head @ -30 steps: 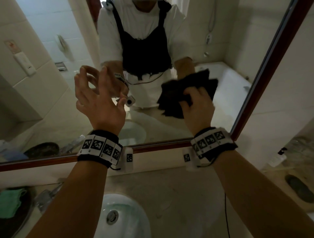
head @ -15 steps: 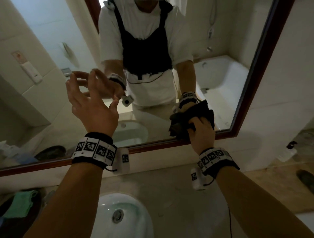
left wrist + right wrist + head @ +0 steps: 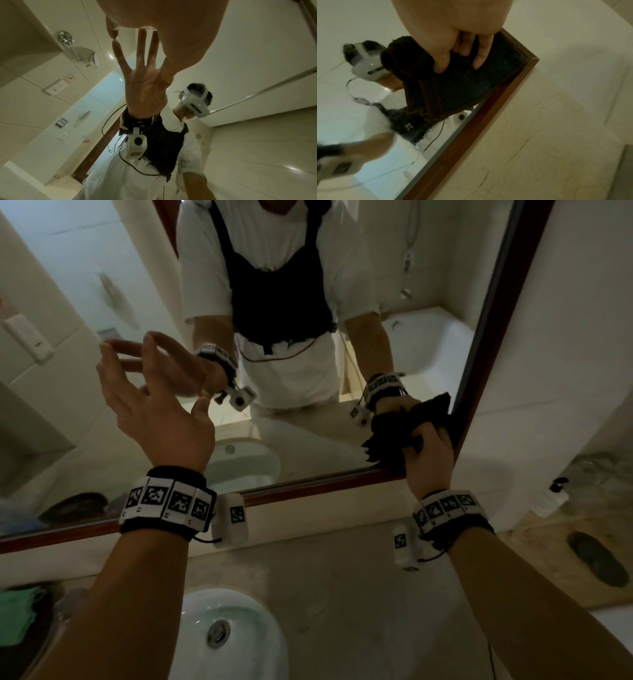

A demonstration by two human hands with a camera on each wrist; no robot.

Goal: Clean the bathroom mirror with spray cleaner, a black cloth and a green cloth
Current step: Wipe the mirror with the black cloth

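The mirror [image 3: 85,278] has a red-brown frame [image 3: 496,320]. My right hand [image 3: 428,453] grips a bunched black cloth [image 3: 390,436] and presses it on the glass at the mirror's lower right corner. In the right wrist view the fingers [image 3: 441,60] curl over the black cloth [image 3: 462,86] against the frame [image 3: 488,115]. My left hand [image 3: 154,412] is raised at the left of the glass, fingers spread and holding nothing. In the left wrist view one fingertip [image 3: 112,31] meets its reflection. A green cloth [image 3: 17,614] lies at the lower left.
A white basin [image 3: 233,638] sits below my arms in the stone counter [image 3: 342,594]. A white bottle with a black top [image 3: 551,498] stands by the wall at the right. A dark oval thing [image 3: 597,559] lies on the right side.
My right hand has carried the black cloth down and to the right, from the middle of the glass to its lower right corner. The left hand stayed raised and open.
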